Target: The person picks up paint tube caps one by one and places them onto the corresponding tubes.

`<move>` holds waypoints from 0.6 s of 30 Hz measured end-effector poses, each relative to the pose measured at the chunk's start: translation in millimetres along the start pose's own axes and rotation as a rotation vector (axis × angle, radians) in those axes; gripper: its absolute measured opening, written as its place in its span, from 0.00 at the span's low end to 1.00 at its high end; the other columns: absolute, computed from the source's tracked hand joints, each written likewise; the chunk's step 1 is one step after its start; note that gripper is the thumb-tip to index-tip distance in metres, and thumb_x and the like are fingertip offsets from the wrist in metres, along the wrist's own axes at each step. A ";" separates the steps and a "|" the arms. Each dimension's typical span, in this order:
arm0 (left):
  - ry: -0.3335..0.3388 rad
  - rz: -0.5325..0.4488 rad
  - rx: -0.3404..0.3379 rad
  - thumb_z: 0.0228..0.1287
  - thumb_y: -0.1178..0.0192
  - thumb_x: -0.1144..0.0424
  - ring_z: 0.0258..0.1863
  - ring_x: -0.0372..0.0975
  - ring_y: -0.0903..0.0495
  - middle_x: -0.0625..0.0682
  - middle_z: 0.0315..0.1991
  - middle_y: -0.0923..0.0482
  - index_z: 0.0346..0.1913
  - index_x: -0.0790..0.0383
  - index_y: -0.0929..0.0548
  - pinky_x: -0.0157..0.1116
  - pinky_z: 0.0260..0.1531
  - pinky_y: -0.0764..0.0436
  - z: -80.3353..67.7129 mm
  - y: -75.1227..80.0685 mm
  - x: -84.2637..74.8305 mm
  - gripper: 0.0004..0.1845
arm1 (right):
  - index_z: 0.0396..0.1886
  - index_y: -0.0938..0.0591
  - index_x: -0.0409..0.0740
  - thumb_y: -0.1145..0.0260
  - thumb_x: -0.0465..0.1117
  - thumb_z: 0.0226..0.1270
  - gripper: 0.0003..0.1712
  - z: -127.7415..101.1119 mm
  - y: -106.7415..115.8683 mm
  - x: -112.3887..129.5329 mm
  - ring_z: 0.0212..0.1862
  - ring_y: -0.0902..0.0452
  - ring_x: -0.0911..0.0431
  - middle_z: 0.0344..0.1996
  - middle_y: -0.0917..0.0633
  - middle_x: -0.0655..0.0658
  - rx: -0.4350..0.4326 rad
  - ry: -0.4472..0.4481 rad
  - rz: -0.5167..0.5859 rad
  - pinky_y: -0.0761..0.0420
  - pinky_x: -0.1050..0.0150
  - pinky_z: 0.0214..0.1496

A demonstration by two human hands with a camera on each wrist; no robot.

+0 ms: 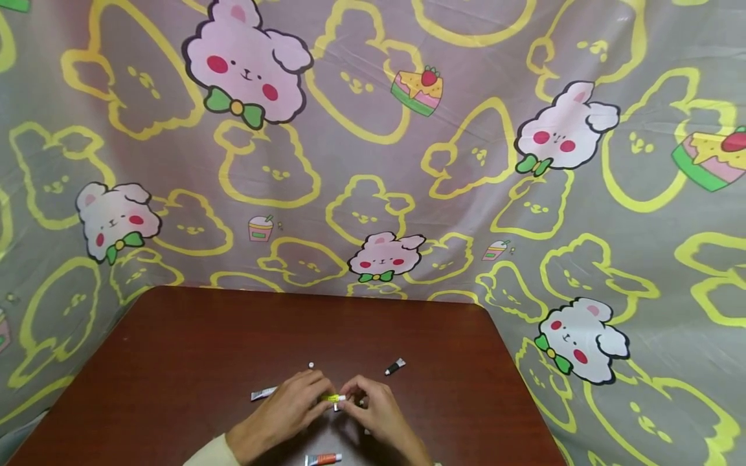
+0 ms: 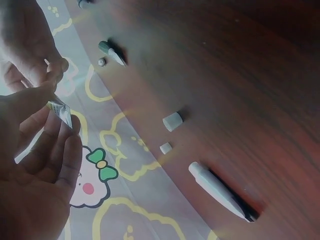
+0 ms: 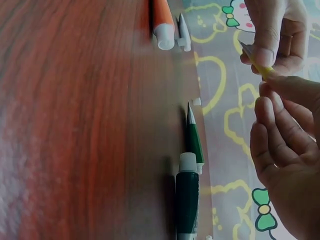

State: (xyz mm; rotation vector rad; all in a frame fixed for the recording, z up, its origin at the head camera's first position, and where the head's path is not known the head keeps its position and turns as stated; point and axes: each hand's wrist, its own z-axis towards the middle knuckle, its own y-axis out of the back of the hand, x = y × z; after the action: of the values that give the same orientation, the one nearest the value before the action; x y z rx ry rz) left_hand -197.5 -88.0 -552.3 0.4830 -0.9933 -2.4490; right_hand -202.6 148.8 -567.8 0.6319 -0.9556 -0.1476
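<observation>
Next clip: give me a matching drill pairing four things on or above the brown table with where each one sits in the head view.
Things:
1. yellow tube
2. orange tube
3. black tube
4. white cap

Places:
A. at the near table edge, between the wrists
B. pinched between both hands
C. lying right of the hands, farther back
D. small and loose, just beyond the left hand

Pairs: 1-B, 2-A, 3-C, 4-D
</observation>
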 end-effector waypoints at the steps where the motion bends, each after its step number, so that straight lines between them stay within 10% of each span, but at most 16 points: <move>1: -0.001 0.002 -0.004 0.65 0.22 0.59 0.38 0.27 0.22 0.38 0.38 0.18 0.42 0.49 0.14 0.35 0.45 0.18 -0.7 -0.5 0.2 0.09 | 0.41 0.13 0.47 0.21 0.38 0.69 0.07 -0.4 0.0 -0.1 0.36 0.18 0.70 0.32 0.09 0.49 0.006 -0.002 -0.009 0.15 0.68 0.37; 18: 0.009 0.009 0.024 0.68 0.25 0.59 0.39 0.27 0.21 0.38 0.39 0.19 0.44 0.48 0.15 0.38 0.48 0.15 0.1 0.5 0.4 0.08 | 0.39 0.13 0.49 0.27 0.42 0.77 0.03 0.4 -5.0 -0.7 0.34 0.17 0.68 0.32 0.09 0.52 -0.054 0.023 -0.086 0.16 0.72 0.36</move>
State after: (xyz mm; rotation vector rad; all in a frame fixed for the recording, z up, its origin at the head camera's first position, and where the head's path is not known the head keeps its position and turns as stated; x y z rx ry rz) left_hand -197.8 -88.5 -552.0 0.4954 -1.0204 -2.4272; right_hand -202.5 144.9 -571.0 0.6238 -0.9002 -0.2418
